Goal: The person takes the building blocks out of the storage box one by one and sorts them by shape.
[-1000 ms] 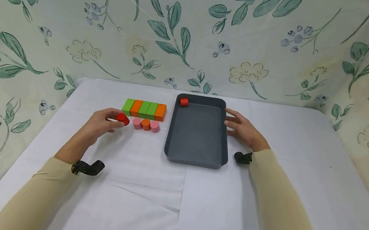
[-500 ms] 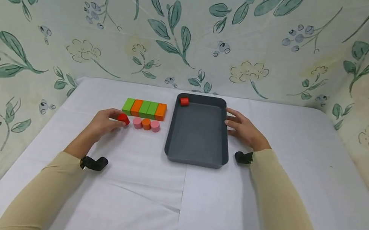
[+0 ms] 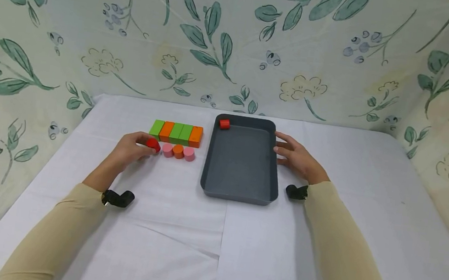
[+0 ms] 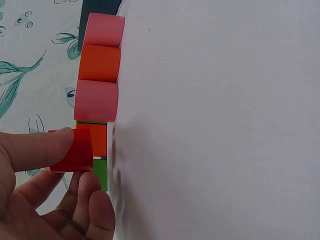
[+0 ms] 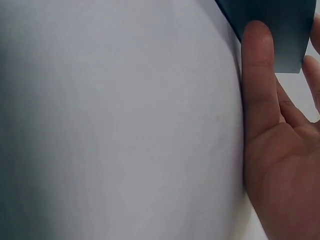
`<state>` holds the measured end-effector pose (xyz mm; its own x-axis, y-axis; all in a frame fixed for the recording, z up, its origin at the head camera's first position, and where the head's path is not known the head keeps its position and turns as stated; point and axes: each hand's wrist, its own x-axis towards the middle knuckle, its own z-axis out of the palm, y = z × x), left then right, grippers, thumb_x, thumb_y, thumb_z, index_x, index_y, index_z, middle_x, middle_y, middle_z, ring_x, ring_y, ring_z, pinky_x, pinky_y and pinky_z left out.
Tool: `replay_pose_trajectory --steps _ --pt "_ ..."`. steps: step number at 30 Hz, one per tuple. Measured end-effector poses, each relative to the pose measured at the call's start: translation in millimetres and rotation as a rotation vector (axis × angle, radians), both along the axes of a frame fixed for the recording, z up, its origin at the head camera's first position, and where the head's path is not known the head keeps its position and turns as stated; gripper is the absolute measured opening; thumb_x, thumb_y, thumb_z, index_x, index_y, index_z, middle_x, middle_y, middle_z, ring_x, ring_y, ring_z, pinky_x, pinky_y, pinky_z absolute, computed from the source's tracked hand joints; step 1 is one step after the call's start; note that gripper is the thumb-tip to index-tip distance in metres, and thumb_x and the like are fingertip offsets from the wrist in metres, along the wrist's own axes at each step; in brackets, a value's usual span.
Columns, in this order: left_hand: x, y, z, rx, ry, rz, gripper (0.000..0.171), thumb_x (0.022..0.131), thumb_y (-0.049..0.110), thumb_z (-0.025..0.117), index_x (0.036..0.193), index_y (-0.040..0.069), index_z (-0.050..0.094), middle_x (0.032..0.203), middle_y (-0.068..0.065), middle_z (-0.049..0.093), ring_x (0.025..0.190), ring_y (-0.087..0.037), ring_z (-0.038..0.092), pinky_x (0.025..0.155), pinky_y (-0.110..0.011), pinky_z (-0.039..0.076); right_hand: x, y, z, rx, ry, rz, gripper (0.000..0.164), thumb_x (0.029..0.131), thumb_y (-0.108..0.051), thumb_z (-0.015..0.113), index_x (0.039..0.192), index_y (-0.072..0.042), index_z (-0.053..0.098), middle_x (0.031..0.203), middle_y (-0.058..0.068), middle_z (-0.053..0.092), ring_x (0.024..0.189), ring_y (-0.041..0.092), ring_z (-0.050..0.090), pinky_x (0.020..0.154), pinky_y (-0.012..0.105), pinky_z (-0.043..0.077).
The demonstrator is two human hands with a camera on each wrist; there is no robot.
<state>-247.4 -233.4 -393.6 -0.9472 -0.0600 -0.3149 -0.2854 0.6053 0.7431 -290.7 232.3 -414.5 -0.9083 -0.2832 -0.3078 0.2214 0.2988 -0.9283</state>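
Note:
My left hand (image 3: 129, 148) pinches a red cylindrical block (image 3: 152, 144) between thumb and fingers, at the left end of a short row of cylinders. In the left wrist view the red block (image 4: 75, 157) appears held slightly apart from the nearest pink cylinder (image 4: 96, 101). That row has a pink cylinder (image 3: 168, 150), an orange cylinder (image 3: 178, 152) and another pink cylinder (image 3: 189, 154). My right hand (image 3: 298, 158) rests with extended fingers against the right side of a dark grey baking tray (image 3: 242, 165). A small red block (image 3: 224, 124) lies in the tray's far left corner.
Just behind the cylinders stands a row of green and orange rectangular blocks (image 3: 176, 133), side by side, left of the tray. A white cloth (image 3: 178, 255) covers the table. Patterned fabric (image 3: 243, 45) hangs behind it and at the sides.
My left hand has lowered the red cylinder and shifted it slightly right, closer to the pink one. The right hand and the tray stay where they were.

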Motion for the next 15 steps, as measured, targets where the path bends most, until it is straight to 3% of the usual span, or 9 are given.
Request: replay_pose_trajectory --steps 15 --pt "-4.3 9.3 -7.1 -0.035 0.017 -0.017 0.047 0.095 0.014 0.061 0.140 0.008 0.050 0.138 -0.019 0.050 0.111 -0.030 0.049 0.090 -0.031 0.051 -3.3 1.8 -3.3 -0.011 -0.011 0.001 0.067 0.104 -0.015 0.048 0.160 -0.027 0.014 0.168 0.012 0.014 0.153 0.034 0.023 0.119 0.054 0.031"
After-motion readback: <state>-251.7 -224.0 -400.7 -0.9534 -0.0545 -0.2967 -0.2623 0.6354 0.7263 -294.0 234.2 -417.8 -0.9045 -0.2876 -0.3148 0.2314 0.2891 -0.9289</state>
